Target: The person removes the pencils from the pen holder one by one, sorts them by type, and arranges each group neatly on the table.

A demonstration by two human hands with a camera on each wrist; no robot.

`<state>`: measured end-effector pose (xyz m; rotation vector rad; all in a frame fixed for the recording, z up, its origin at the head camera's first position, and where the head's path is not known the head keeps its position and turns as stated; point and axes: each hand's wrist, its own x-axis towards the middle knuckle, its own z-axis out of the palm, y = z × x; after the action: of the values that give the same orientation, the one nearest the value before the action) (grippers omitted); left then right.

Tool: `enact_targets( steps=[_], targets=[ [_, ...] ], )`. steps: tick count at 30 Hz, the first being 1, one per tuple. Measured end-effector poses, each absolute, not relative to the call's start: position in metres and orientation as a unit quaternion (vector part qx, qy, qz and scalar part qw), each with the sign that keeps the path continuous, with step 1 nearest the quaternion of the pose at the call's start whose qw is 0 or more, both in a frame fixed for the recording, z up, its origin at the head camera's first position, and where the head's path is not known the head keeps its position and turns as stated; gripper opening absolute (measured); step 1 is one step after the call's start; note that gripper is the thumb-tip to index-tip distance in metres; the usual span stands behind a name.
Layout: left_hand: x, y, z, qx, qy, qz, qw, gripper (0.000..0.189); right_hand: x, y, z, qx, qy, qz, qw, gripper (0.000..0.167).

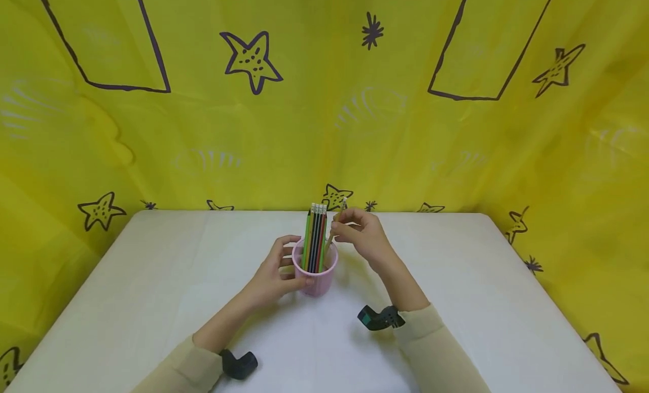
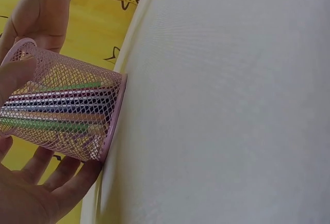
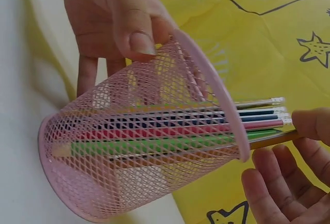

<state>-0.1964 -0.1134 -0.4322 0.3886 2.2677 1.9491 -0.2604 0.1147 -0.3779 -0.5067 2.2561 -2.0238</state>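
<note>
A pink mesh pencil cup [image 1: 315,285] stands on the white table, with several pencils [image 1: 314,235] upright inside it, green, black, red and yellowish. My left hand [image 1: 274,275] grips the cup from its left side, thumb across the front and fingers behind. At the cup's right, my right hand [image 1: 366,235] pinches a yellowish pencil [image 1: 329,242] whose lower end is inside the cup and whose eraser end leans right. The right wrist view shows the cup's mesh wall [image 3: 149,141] closely, with the right fingers [image 3: 268,182] just past its rim.
The white table [image 1: 152,291] runs back to a yellow curtain [image 1: 304,128] printed with stars and outlines. A black wrist camera [image 1: 377,318] sits at my right cuff, and another black wrist camera [image 1: 239,365] at my left.
</note>
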Motion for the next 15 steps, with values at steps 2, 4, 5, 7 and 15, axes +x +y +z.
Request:
enact_targets(
  steps=[2,4,5,7,15],
  targets=[
    [-0.197,-0.113,-0.433,0.127,0.751,0.644,0.063,0.087,-0.26,0.118,-0.376,-0.164,0.724,-0.669,0.037,0.021],
    [-0.197,-0.112,-0.433,0.125,0.754,0.641,0.064,0.087,-0.26,0.12,-0.374,-0.161,0.715,-0.679,0.04,0.022],
    [-0.197,-0.112,-0.433,0.124,0.756,0.64,0.063,0.087,-0.26,0.121,-0.373,-0.16,0.71,-0.684,0.041,0.022],
    [-0.197,-0.111,-0.433,0.123,0.757,0.639,0.059,0.087,-0.26,0.123,-0.371,-0.159,0.703,-0.692,0.041,0.021],
    [-0.193,-0.108,-0.432,0.123,0.77,0.625,0.038,0.087,-0.259,0.127,-0.363,-0.149,0.678,-0.719,0.039,0.019]
  ],
)
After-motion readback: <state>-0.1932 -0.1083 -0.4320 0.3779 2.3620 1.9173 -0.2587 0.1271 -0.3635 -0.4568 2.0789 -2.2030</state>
